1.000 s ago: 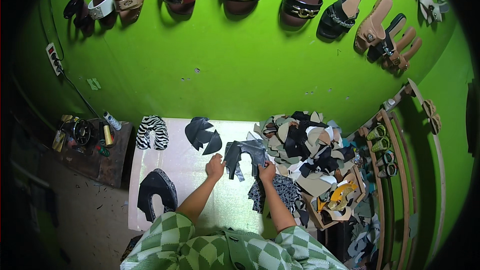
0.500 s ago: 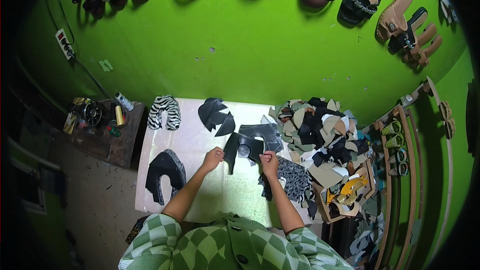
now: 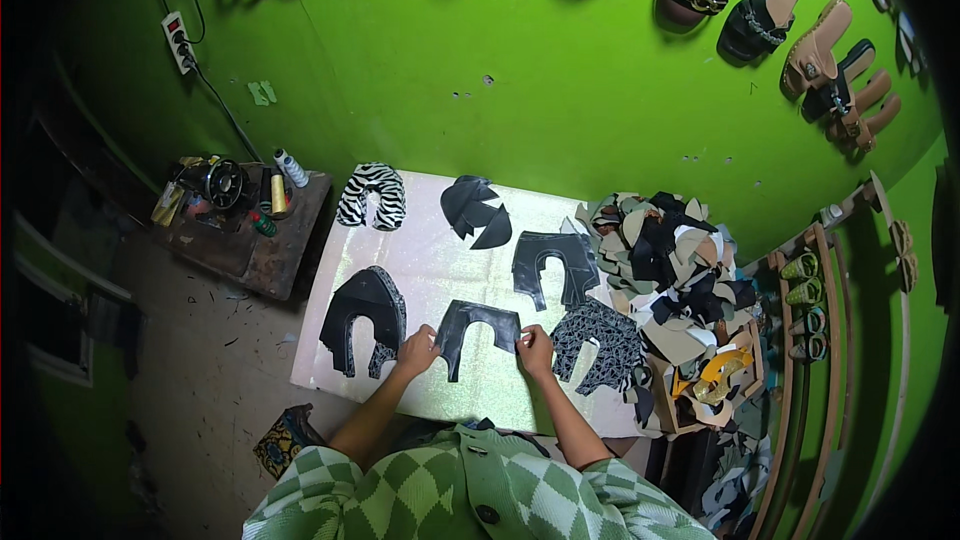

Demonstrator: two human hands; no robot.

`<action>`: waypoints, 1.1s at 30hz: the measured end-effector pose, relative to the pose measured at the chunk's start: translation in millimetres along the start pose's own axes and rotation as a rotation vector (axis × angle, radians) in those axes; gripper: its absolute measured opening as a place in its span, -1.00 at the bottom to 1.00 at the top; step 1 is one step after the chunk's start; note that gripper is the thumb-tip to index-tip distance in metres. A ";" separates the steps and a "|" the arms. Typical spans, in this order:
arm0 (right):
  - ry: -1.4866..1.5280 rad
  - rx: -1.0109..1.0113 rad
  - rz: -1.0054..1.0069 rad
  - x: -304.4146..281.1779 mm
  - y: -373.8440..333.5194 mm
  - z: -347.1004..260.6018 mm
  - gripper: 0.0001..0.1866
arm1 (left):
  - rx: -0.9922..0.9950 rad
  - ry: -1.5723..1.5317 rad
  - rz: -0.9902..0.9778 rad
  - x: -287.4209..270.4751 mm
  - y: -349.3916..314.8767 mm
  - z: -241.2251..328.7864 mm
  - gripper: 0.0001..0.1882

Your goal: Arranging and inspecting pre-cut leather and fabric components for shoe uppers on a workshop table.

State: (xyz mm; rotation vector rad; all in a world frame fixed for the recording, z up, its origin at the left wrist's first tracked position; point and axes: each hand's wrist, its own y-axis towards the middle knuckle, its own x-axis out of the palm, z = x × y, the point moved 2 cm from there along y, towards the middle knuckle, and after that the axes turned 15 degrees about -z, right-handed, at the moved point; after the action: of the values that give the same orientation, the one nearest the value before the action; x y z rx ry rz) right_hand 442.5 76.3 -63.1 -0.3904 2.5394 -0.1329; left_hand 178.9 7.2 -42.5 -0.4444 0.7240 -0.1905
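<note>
A black U-shaped shoe-upper piece (image 3: pixel 480 312) lies along the near middle of the white table (image 3: pixel 440 270), its opening toward me. My left hand (image 3: pixel 418 351) pinches its left edge and my right hand (image 3: pixel 535 350) grips the right end. Just beyond it is a pile of similar black cut pieces (image 3: pixel 538 250). Black-and-grey patterned pieces (image 3: pixel 612 328) sit right of my right hand. Beside my left hand lies a stack of black U-shaped pieces (image 3: pixel 350 305) with patterned edges below. Farther off are zebra-striped pieces (image 3: pixel 385 180) and black curved pieces (image 3: pixel 462 202).
A heap of mixed scraps (image 3: pixel 660 250) covers the table's right side, with a wooden box (image 3: pixel 690 420) of scraps in front. A sewing machine (image 3: pixel 225 183) and thread spools stand on a dark table (image 3: pixel 230 250) at left. Sandals (image 3: pixel 765 15) hang on the green wall.
Both hands have brought the black piece nearer to me, away from the black pile, which is now uncovered. The piece now looks flatter and more spread. The view has shifted too.
</note>
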 end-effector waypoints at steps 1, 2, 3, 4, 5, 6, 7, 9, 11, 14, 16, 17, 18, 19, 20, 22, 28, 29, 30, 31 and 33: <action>-0.109 -0.056 0.035 -0.5 0.6 -4.7 -0.77 | 0.033 0.110 0.051 -3.2 -4.1 8.2 -0.65; -0.109 -0.058 0.049 -1.5 1.4 -7.4 -0.78 | 0.047 0.178 0.069 -3.5 -4.1 12.2 -0.55; -0.109 -0.061 0.047 -2.1 4.7 -10.4 -0.78 | 0.045 0.176 0.072 -4.9 -3.8 17.9 -0.55; -0.107 -0.065 0.042 -3.2 7.8 -15.3 -0.78 | 0.093 0.225 0.119 -9.9 -6.7 29.5 -0.52; -0.107 -0.068 0.039 -4.2 12.1 -17.9 -0.78 | 0.141 0.273 0.165 -13.2 -6.2 38.6 -0.49; -0.089 -0.078 0.034 -3.8 18.7 -21.0 -0.79 | 0.167 0.254 0.118 -14.7 -2.4 42.6 -0.45; -0.091 -0.081 0.030 -4.4 26.4 -25.5 -0.79 | 0.165 0.251 0.121 -13.8 2.3 44.3 -0.45; -0.047 -0.167 -0.006 -5.2 46.9 -37.4 -0.80 | 0.185 0.251 0.126 -12.4 15.7 47.6 -0.50; -0.063 -0.216 -0.007 -5.5 73.4 -47.8 -0.78 | 0.189 0.228 0.135 -14.9 33.5 48.7 -0.52; -0.136 -0.282 0.001 -3.7 116.6 -70.5 -0.74 | 0.224 0.206 0.163 -28.4 59.3 51.9 -0.54; -0.135 -0.172 -0.022 0.7 144.6 -80.1 -0.66 | 0.230 0.203 0.186 -37.7 73.9 54.3 -0.55; -0.135 -0.182 -0.016 3.8 155.5 -81.7 -0.66 | 0.235 0.198 0.204 -42.5 83.1 54.5 -0.55; -0.193 -0.164 0.034 6.2 164.7 -83.8 -0.60 | 0.251 0.196 0.233 -45.7 89.0 54.2 -0.55; -0.250 -0.144 0.084 8.4 176.5 -83.2 -0.54 | 0.255 0.194 0.254 -46.8 94.1 53.4 -0.56; -0.234 -0.009 0.006 8.9 181.5 -89.1 -0.41 | 0.275 0.190 0.264 -48.8 96.8 50.4 -0.57; -0.281 0.148 -0.016 13.3 192.0 -95.6 -0.33 | 0.290 0.169 0.285 -49.4 99.5 39.6 -0.58; -0.306 0.302 0.039 17.0 216.0 -81.5 -0.40 | 0.302 0.172 0.330 -52.1 105.7 32.4 -0.64; -0.255 0.215 0.124 17.2 218.4 -79.5 -0.58 | 0.312 0.155 0.352 -54.1 108.2 32.2 -0.63; -0.254 0.201 0.039 18.3 221.5 -74.9 -0.66 | 0.326 0.117 0.364 -54.6 109.5 31.6 -0.63; -0.253 0.183 -0.044 16.4 226.8 -75.8 -0.72 | 0.342 0.079 0.379 -56.0 114.5 30.4 -0.62; -0.146 -0.056 -0.167 9.8 232.1 -71.2 -0.73 | 0.394 -0.114 0.398 -57.7 125.3 34.2 -0.54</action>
State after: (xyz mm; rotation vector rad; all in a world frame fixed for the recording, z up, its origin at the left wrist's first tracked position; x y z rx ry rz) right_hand 338.2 295.3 -49.4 -0.6123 2.3687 -0.0927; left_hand 161.5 148.2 -42.6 0.0677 0.6302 0.0685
